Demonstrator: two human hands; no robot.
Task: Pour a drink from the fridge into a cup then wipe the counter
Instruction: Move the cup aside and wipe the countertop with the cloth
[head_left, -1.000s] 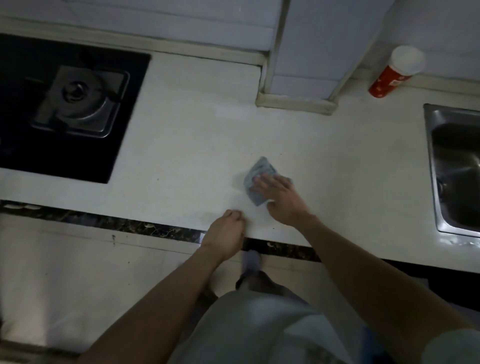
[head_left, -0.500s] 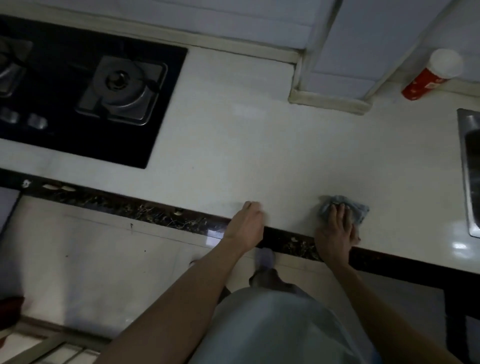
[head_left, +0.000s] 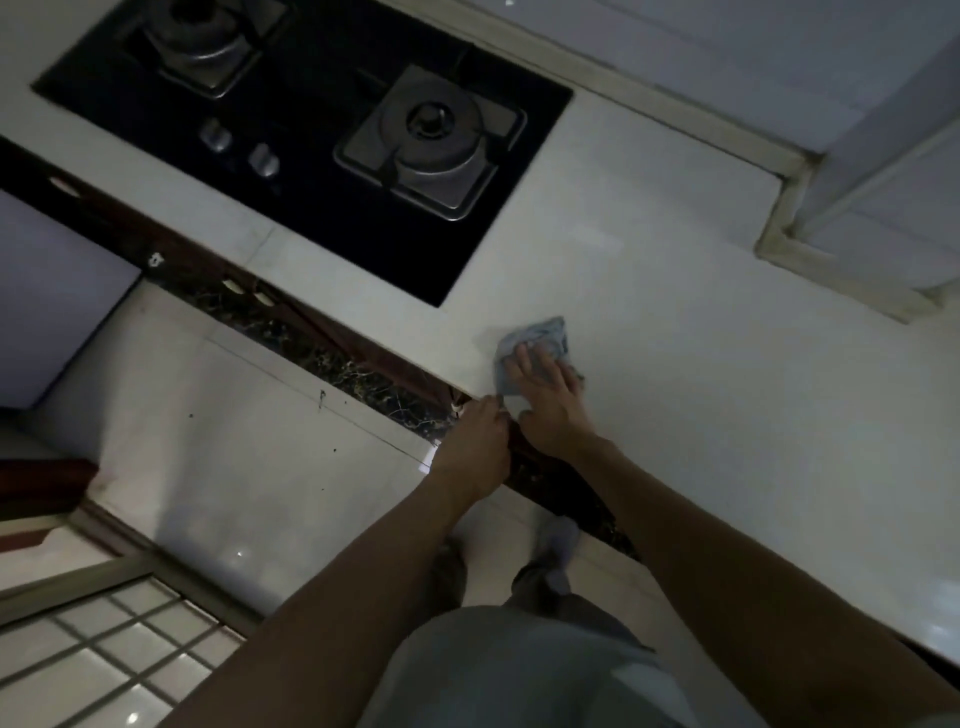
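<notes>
A crumpled blue-grey cloth (head_left: 540, 332) lies on the white counter (head_left: 701, 364) near its front edge, just right of the hob. My right hand (head_left: 545, 395) presses flat on the cloth with straight, spread fingers. My left hand (head_left: 478, 441) rests at the counter's front edge beside the right wrist, fingers curled over the lip. No cup or drink shows in this view.
A black glass gas hob (head_left: 311, 130) with two burners and two knobs sits at the upper left. A tiled wall column (head_left: 857, 218) juts onto the counter at the upper right. Below the counter edge are white cabinet fronts (head_left: 234, 441) and a tiled floor.
My right hand slid the cloth left along the counter toward the hob, ending next to my left hand. The view swung left, so the red cup and the sink left the frame.
</notes>
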